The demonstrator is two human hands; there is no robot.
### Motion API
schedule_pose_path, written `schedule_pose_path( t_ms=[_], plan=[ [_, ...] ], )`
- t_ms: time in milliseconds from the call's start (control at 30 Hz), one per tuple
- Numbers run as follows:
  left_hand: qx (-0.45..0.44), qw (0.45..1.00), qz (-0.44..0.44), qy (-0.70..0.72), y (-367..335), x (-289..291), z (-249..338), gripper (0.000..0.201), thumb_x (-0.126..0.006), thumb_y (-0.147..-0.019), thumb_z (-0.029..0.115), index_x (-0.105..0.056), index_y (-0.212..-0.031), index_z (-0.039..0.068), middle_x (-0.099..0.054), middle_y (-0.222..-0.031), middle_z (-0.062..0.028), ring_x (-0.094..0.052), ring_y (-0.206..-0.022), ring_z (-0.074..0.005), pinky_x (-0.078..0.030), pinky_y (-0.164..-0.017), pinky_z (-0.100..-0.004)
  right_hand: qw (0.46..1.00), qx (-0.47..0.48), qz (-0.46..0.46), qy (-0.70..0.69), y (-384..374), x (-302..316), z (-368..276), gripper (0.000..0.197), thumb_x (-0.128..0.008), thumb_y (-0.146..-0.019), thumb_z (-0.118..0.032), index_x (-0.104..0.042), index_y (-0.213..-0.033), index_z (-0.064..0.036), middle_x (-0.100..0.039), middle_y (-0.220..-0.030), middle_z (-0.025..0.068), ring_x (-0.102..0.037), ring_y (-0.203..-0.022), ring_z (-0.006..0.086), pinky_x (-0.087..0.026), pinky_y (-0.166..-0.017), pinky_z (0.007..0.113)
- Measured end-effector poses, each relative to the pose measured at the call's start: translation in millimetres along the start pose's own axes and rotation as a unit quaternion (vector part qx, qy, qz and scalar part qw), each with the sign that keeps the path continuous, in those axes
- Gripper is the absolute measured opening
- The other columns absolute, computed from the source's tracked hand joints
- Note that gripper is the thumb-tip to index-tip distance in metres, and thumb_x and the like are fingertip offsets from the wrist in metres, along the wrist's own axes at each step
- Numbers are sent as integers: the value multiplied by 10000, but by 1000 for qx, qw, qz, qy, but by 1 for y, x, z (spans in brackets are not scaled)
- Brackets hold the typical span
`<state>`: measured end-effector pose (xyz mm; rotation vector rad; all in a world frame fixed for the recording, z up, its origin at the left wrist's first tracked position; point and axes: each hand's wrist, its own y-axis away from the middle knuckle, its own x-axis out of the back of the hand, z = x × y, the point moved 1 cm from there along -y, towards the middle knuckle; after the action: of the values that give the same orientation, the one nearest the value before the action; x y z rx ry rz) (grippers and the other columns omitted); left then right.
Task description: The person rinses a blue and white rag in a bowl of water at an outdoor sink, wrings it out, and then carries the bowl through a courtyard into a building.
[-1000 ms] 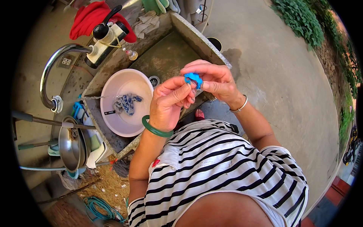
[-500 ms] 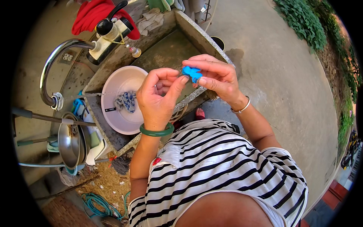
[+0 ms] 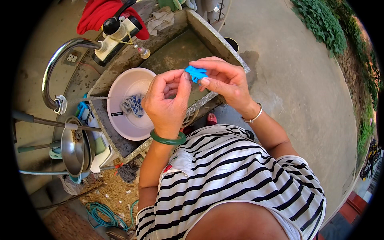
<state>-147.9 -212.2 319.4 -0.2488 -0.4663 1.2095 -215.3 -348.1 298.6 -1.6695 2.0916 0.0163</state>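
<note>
A small bright blue thing (image 3: pixel 195 73) with several short lobes is held up between my hands, over the near edge of the stone sink (image 3: pixel 240 62). I cannot make out its kind. My left hand (image 3: pixel 166 102), below a green bangle, pinches its left end between thumb and forefinger. From the right, my right hand (image 3: pixel 232 84) grips it with thumb and fingertips; a silver bangle circles that wrist. In the sink's left part sits a pale pink basin (image 3: pixel 120 86), with a wadded grey and blue cloth (image 3: pixel 133 105) inside.
A curved chrome faucet (image 3: pixel 47 76) rises at the left. A red cloth (image 3: pixel 94 16) lies behind it. Metal pans (image 3: pixel 73 150) and long handles stand left of the sink. A teal hose (image 3: pixel 102 216) coils on straw at the lower left; concrete floor (image 3: pixel 296 100) spreads to the right.
The blue thing has shifted slightly left and tilted, so it looks flatter. My left thumb and forefinger have closed at its left end; my right hand has moved left with it.
</note>
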Motion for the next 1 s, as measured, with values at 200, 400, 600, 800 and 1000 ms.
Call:
schedule_pose_path(
  t_ms=[200, 400, 600, 800, 1000],
  plan=[
    [320, 902, -68, 282, -4, 8, -9, 166, -594, -888, 136, -604, -925, -25, -631, -798, -60, -632, -649, -117, -488, -519, -170, 1000, -2, 10, 23, 1, 6, 8, 330, -617, -828, -62, -585, -1137, 53, -554, -1120, 112, -573, -848, 128, -482, -699, 238],
    [516, 463, -125, 710, 5, 7, -36, 183, -495, -937, 121, -535, -1047, -19, -525, -870, -34, -511, -640, -17, -416, -447, -98, 998, -18, -11, -65, -1, 1, 21, 324, -585, -859, -82, -579, -1166, 20, -589, -1061, 81, -562, -785, 95, -453, -671, 215],
    [500, 539, -151, 661, 6, 4, -35, 229, -507, -939, 175, -568, -1074, 1, -594, -874, -46, -535, -650, -41, -438, -471, -130, 983, -53, -6, -173, 0, 9, 28, 360, -561, -886, -126, -532, -1210, 27, -601, -1077, 74, -541, -780, 89, -453, -699, 235],
    [490, 705, -134, 495, 15, 10, -44, 274, -559, -898, 183, -584, -1100, -1, -632, -894, -53, -560, -675, -98, -446, -549, -174, 977, -62, 38, -200, 0, 17, 25, 375, -585, -868, -119, -530, -1206, 33, -603, -1059, 72, -539, -795, 89, -463, -708, 251],
    [510, 720, -121, 454, 19, 13, -60, 270, -544, -891, 146, -575, -1116, -1, -631, -906, -51, -567, -689, -103, -448, -566, -181, 999, -25, 39, 7, 1, 32, 23, 407, -617, -829, -68, -523, -1211, 35, -568, -1111, 90, -540, -865, 102, -455, -754, 240]
  ],
)
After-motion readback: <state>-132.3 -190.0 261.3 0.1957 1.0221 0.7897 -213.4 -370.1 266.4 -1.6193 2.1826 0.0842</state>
